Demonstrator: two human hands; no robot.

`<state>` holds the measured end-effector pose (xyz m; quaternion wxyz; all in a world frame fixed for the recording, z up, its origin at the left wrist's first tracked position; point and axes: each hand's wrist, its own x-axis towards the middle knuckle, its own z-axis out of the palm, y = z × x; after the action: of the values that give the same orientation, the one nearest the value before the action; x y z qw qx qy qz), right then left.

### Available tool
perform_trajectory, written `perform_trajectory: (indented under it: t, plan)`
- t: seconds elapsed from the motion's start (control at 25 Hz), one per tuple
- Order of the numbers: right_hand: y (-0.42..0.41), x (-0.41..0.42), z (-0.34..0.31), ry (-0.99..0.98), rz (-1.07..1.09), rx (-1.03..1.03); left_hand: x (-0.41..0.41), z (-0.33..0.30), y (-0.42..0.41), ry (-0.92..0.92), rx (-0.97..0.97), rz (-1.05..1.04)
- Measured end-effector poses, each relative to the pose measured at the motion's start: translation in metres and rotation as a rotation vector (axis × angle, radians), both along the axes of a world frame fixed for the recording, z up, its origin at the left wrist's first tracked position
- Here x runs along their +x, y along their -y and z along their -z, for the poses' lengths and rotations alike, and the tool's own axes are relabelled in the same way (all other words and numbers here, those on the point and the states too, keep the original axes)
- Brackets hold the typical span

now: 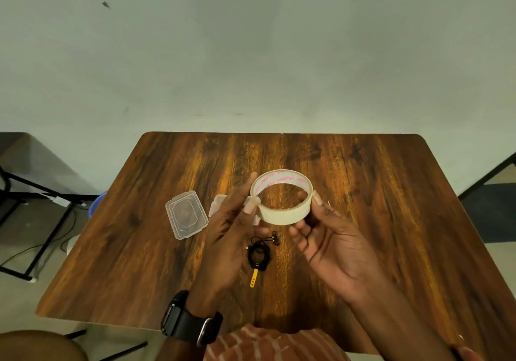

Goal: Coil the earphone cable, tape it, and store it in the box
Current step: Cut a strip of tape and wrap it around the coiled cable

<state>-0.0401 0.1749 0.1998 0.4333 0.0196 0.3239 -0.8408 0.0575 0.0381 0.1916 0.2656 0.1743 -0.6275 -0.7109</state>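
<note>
1. Wood-grain laminate, dark brown with orange streaks, covers the desk, which stands against a pale wall.
2. A roll of cream tape is held up above the middle of the desk, its open ring tilted toward the camera.
3. Pink lettering runs around the inner face of the roll; it appears mirrored and is too blurred to read.
4. The left hand pinches the left side of the roll, thumb against the outer band, where a small tab of tape seems lifted; its grip is clenched on the tape.
5. The right hand supports the right side of the roll, thumb on the outer band and fingers curled beneath; its grip also grasps the tape.
6. The earphone cable, black, lies coiled in a small loop on the desk, below and between the two hands, touching neither.
7. Two black earbuds with yellow accents lie just beyond the coil, and a yellow strap points out from its near side.
8. A clear plastic lid lies flat on the desk to the left of the hands.
9. The box, clear plastic, sits just right of the lid and is mostly hidden behind the left hand.
10. A black watch circles the left wrist.
</note>
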Motion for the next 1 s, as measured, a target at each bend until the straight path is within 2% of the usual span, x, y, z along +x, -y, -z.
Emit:
perform_trajectory:
  t: [0.12, 0.2, 0.28, 0.44, 0.56, 0.76, 0.88, 1.0]
  plan:
    - [0.004, 0.002, -0.009, 0.141, 0.004, -0.031, -0.001, -0.003, -0.002, -0.009, -0.106, -0.027]
    - [0.006, 0.003, -0.011, 0.131, 0.026, -0.039, -0.004, -0.007, -0.002, -0.006, -0.117, -0.074]
    - [0.007, 0.005, -0.01, -0.018, 0.041, 0.003, -0.007, -0.012, -0.003, 0.024, -0.093, -0.149]
    - [0.011, 0.008, -0.004, -0.582, 0.155, 0.328, -0.012, -0.026, -0.011, 0.032, -0.161, -0.323]
    - [0.016, 0.011, 0.0, -0.882, 0.237, 0.387, -0.013, -0.033, -0.017, 0.042, -0.238, -0.335]
    - [0.011, 0.009, 0.0, -1.0, 0.222, 0.309, -0.011, -0.04, -0.01, 0.02, -0.353, -0.241]
    - [0.009, 0.006, 0.0, -1.013, 0.186, 0.283, -0.006, -0.044, -0.003, -0.012, -0.567, -0.197]
    - [0.01, 0.007, 0.0, -1.007, 0.178, 0.248, -0.002, -0.047, -0.004, -0.065, -0.867, -0.249]
